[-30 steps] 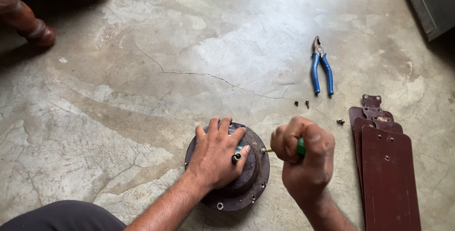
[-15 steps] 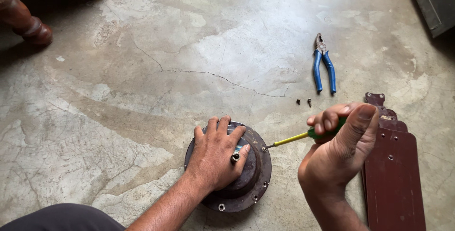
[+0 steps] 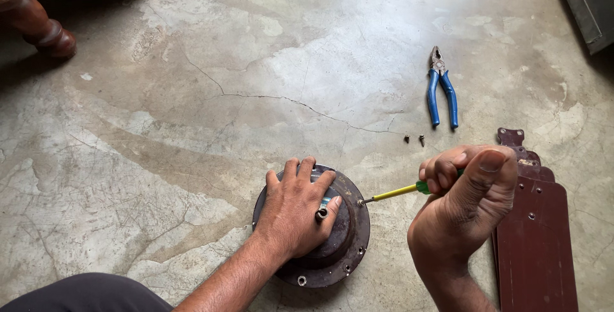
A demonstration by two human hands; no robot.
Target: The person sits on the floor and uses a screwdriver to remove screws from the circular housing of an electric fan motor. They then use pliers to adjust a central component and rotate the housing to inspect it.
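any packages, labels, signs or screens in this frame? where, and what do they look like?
None in view: no package, sign or screen.
Only possible candidate: a small blue patch on the round brown motor housing, under the fingers of the left hand; mostly covered, so I cannot tell if it is a label.

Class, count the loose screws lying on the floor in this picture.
2: one screw and another lie side by side just below the pliers. The right hand may hide more.
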